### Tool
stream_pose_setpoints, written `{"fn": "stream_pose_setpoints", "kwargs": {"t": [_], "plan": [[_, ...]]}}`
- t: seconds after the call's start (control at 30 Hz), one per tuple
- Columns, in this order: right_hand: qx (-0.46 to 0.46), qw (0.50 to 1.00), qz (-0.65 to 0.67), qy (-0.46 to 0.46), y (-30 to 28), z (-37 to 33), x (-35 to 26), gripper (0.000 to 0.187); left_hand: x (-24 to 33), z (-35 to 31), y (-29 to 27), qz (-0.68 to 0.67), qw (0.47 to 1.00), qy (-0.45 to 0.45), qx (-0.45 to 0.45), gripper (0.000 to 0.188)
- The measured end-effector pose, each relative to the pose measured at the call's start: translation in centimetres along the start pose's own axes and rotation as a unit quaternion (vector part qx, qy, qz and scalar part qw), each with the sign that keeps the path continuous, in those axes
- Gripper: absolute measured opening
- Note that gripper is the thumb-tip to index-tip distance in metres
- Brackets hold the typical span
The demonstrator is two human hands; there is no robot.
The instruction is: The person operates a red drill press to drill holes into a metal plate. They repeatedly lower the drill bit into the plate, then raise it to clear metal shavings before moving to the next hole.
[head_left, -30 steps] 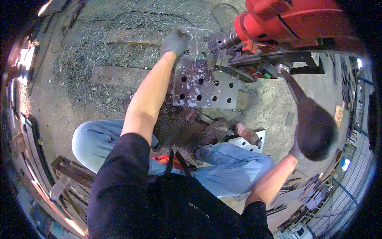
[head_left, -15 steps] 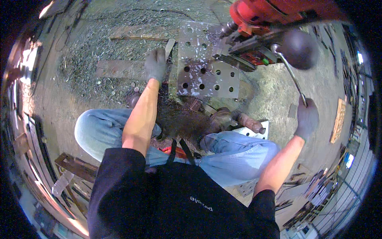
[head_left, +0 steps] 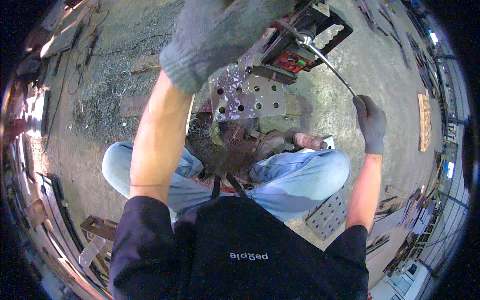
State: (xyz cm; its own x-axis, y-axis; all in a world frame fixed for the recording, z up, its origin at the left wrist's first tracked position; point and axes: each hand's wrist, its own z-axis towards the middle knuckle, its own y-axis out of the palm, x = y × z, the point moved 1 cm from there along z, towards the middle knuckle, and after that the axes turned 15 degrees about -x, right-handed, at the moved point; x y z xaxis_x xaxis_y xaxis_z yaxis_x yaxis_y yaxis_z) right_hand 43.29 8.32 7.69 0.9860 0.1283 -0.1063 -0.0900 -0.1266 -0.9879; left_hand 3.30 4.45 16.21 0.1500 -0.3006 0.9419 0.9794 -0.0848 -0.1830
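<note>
My left hand (head_left: 215,40), in a grey knit glove, is large at the top of the view, raised close over the drill. It closes over the end of one spoke of the feed handle; its fingertips are partly hidden and cut off by the edge. My right hand (head_left: 371,125), also gloved, is closed around the outer end of another metal spoke (head_left: 332,67). The spokes meet at a hub on the drill press (head_left: 290,61), which has a red and black body. Below the drill lies a steel plate (head_left: 267,105) with round holes. Part of the plate is wet.
Metal shavings (head_left: 105,82) cover the floor at the left. A brownish plastic bottle (head_left: 310,141) lies by my right knee. Another perforated plate (head_left: 327,215) is beside my right leg. A wooden piece (head_left: 425,122) lies at the far right.
My left hand has left the floor area by the pale metal strip and risen toward the drill. My right hand has stayed on its spoke, now higher in view. The black ball knob is no longer visible.
</note>
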Motion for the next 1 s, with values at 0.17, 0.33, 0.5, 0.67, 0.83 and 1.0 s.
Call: {"fn": "stream_pose_setpoints", "kwargs": {"t": [0.17,0.33,0.5,0.67,0.83,1.0], "plan": [[-0.039,0.992,-0.112,0.04,-4.0,5.0,0.8,0.044,-2.3,-2.0,0.3,0.057,0.992,-0.107,-0.026,0.022],[-0.007,0.985,-0.172,-0.004,-5.3,6.8,0.5,0.049,-7.4,1.6,1.9,0.173,0.921,0.224,0.268,0.028],[-0.023,0.993,-0.106,0.045,1.9,-0.6,-8.2,0.048,-2.2,7.2,-4.9,0.038,0.979,0.045,0.197,0.039],[-0.034,0.999,-0.01,0.02,5.6,-0.6,-9.9,0.045,-0.3,9.9,-5.2,0.068,0.991,0.046,0.103,0.048],[-0.02,0.997,-0.069,-0.023,3.4,3.5,-1.1,0.047,-1.3,4.6,0.7,0.115,0.982,0.09,0.122,0.041],[0.002,0.988,-0.134,-0.075,0.1,9.0,1.2,0.05,-0.6,2.5,2.0,0.124,0.975,0.077,0.165,0.033]]}}
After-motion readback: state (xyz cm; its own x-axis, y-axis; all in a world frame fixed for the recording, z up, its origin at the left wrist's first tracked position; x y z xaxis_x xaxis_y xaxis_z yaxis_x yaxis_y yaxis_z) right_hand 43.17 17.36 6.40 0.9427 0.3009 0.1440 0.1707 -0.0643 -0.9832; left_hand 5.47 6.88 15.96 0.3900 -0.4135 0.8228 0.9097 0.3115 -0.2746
